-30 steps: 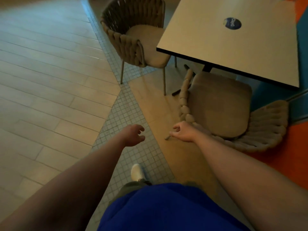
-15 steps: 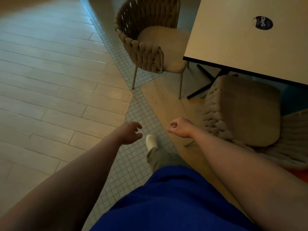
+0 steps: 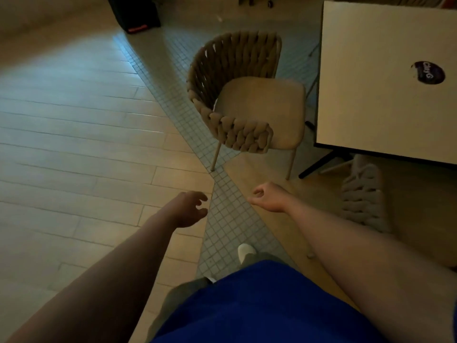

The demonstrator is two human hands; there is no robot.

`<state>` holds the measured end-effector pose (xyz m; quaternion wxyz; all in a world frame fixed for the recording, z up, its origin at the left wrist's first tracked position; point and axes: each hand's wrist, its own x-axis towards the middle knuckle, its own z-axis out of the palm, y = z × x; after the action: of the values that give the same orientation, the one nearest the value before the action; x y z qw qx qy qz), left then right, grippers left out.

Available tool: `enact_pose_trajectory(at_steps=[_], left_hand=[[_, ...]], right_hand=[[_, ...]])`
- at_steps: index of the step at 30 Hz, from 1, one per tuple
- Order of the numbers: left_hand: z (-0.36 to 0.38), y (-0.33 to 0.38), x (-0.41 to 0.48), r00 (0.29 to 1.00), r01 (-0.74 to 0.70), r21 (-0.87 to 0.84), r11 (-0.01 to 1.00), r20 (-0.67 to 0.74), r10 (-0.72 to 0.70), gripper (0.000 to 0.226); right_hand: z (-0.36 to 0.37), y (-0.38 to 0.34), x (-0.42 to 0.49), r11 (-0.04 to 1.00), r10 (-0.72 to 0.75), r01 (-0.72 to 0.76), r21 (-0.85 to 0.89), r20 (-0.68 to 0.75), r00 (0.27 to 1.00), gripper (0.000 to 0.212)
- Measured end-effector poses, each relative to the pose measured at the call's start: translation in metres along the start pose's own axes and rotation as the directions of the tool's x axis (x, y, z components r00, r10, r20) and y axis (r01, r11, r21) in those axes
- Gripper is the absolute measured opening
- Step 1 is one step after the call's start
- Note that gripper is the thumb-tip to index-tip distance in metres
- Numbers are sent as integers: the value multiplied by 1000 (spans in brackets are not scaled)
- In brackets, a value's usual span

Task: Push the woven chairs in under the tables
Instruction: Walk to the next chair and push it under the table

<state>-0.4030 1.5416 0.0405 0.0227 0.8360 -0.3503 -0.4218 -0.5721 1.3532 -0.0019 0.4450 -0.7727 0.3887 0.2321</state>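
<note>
Head view, near to far. At the lower edge: a blue garment (image 3: 259, 305) and a white shoe (image 3: 244, 251) on a strip of small grey mosaic floor tiles (image 3: 230, 224), with pale wood-look planks (image 3: 74, 144) to the left. Both bare forearms reach forward over the floor. The left hand (image 3: 188, 207) has loosely spread, slightly bent fingers; the right hand (image 3: 268, 198) has its fingers curled in, thumb tip by the forefinger. The hands are apart, and neither holds or touches anything.

Right of the right forearm, a beige rope-woven chair (image 3: 363, 196), partly hidden and blurred, lies against the near edge of the pale square table (image 3: 371, 107). Beyond the hands, a second beige woven chair with a cushioned seat (image 3: 247, 100) stands upright beside the table's left edge, its seat outside the tabletop. A dark round sticker (image 3: 429, 72) sits on the table. Farthest off, a black box-like object (image 3: 134, 13) stands on the floor.
</note>
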Motion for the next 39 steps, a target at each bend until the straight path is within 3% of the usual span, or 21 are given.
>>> enact_pose_trajectory(at_steps=[7,16,21,28,34,39], left_hand=[[-114,-66,82,991,-135,105,985,23,134,48],[-271,-152,172,954,-300,384,873,143,265,50],[-334,-146,238,902,-431,454,780,237,361,50],[-417,-124,347,837,-547,562,621,360,412,51],[-502,-100,419,804,-592,657,467,440,400,49],[-527,-60,477,740,-666,670,329,538,404,50]], right_hand=[[4,-93,83,992,94,-86,88,-91,991,66],[17,-223,160,914,238,-143,381,-215,947,65],[9,-256,206,839,347,-183,513,-244,906,66],[-15,-296,291,724,476,-270,635,-176,862,64],[-65,-346,341,642,492,-220,734,-176,852,60],[-98,-354,362,520,603,-162,839,-226,765,64]])
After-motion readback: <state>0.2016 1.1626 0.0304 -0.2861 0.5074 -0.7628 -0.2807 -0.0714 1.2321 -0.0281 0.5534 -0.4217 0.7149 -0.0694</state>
